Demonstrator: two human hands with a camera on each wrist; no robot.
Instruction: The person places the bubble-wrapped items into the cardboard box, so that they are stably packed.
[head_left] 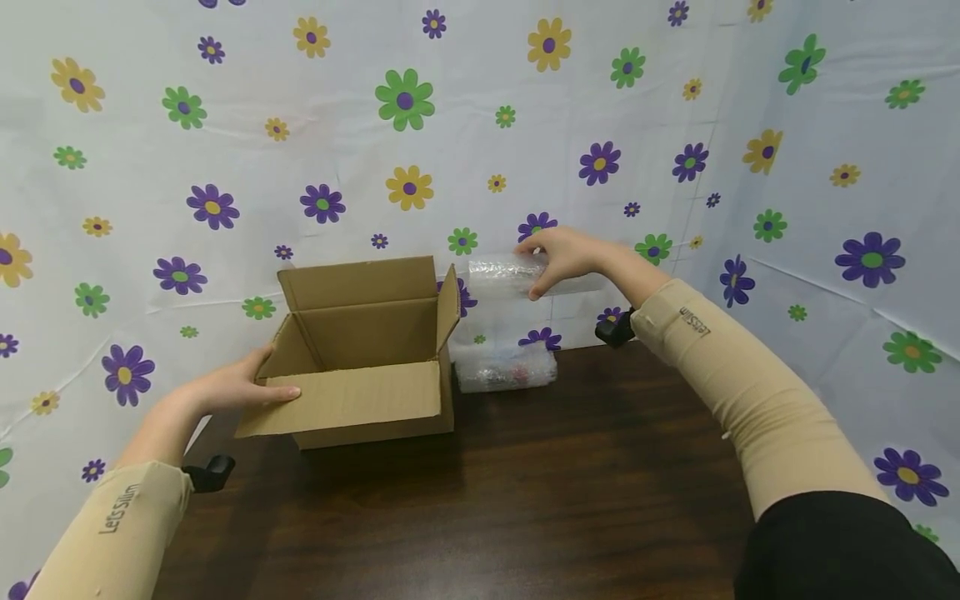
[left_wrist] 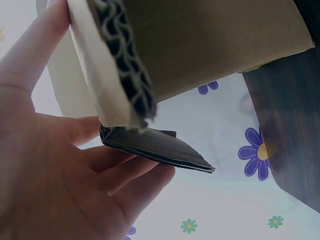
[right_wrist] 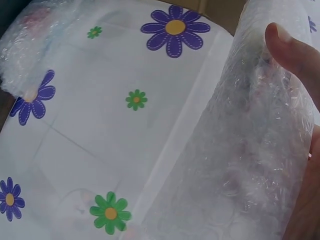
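Seen from the head camera, high and looking forward and down, a dark brown wooden table (head_left: 570,483) runs back to a white flower-printed cloth backdrop (head_left: 480,125). The left wrist camera sits tight against the left hand (left_wrist: 60,165), looking up along the open brown cardboard box (left_wrist: 210,45), also seen in the head view. The right wrist camera presses close to the clear bubble-wrap roll (right_wrist: 250,150). All 3 views share the backdrop.
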